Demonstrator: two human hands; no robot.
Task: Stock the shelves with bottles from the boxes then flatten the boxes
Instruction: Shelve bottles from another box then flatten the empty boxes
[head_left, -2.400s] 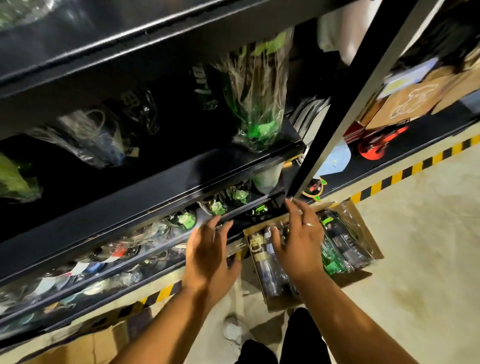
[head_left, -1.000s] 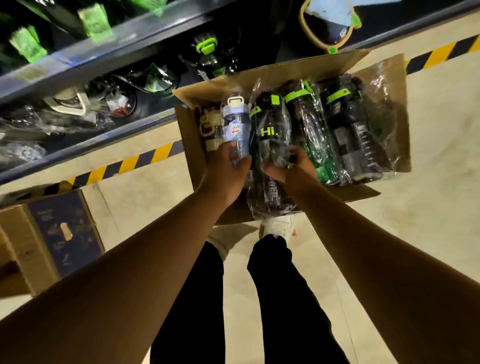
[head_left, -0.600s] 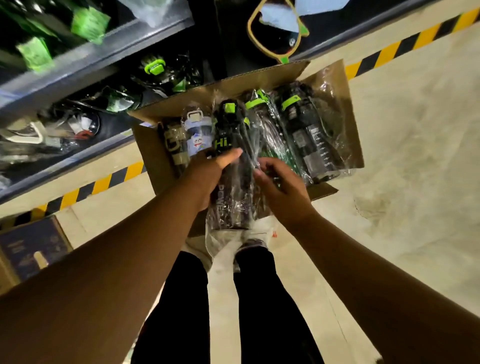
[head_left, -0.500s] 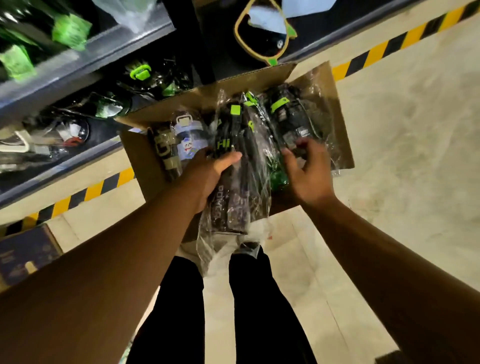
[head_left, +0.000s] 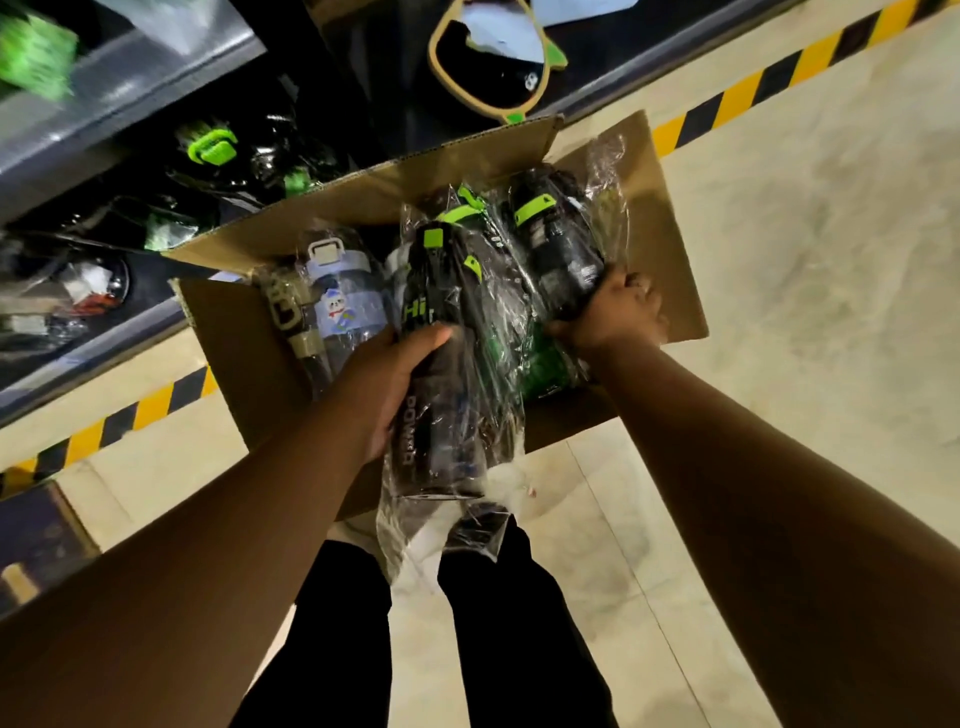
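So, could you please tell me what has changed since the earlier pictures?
Both hands came down from the shelf into the box. The left hand took hold of the wrapped Hi bottle and lifted it; the right hand left it, moved right and gripped the green-banded black bottle. The pale blue bottle stays in the box.

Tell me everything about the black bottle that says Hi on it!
The Hi bottle is dark, with a bright green clasp on its black lid, green "Hi" near the top and pale "POWER" lettering down its side. It is wrapped in a crinkly clear bag whose loose end hangs past the base. The left hand grips its middle, holding it tilted, lid away from the person, over the open cardboard box.
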